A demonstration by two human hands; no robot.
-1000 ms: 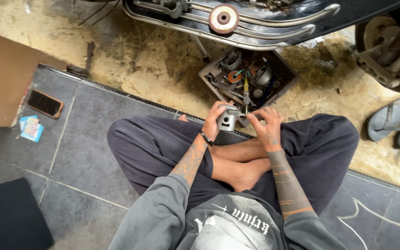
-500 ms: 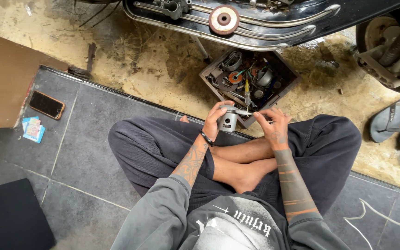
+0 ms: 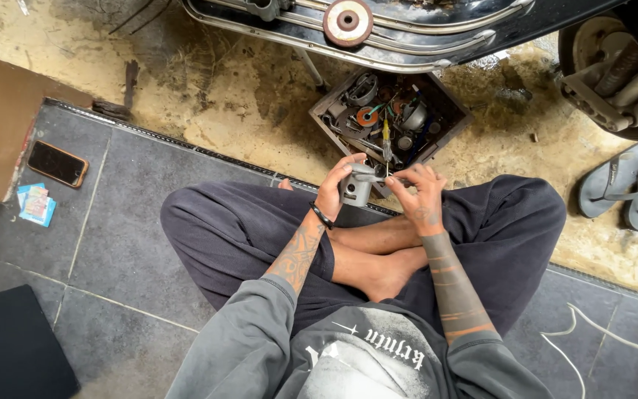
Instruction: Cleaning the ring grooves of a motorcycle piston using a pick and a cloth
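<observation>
Grey metal cylindrical part (image 3: 356, 186) was clamped in the grip of the left hand (image 3: 335, 191) above the crossed legs, while the right hand (image 3: 421, 198) pinched a thin tool (image 3: 387, 151) against its top, just before the wooden parts box (image 3: 448, 103).

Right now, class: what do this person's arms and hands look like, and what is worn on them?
Grey sleeves pushed up to the elbows. Both forearms carry dark tattoos, banded on the right one. A black band circles the left wrist. The left hand and right hand are bare, without gloves.

Left hand (image 3: 335, 193) gripping grey metal part (image 3: 355, 188), right hand (image 3: 420, 198) touching it, parts box (image 3: 448, 103) beyond
</observation>
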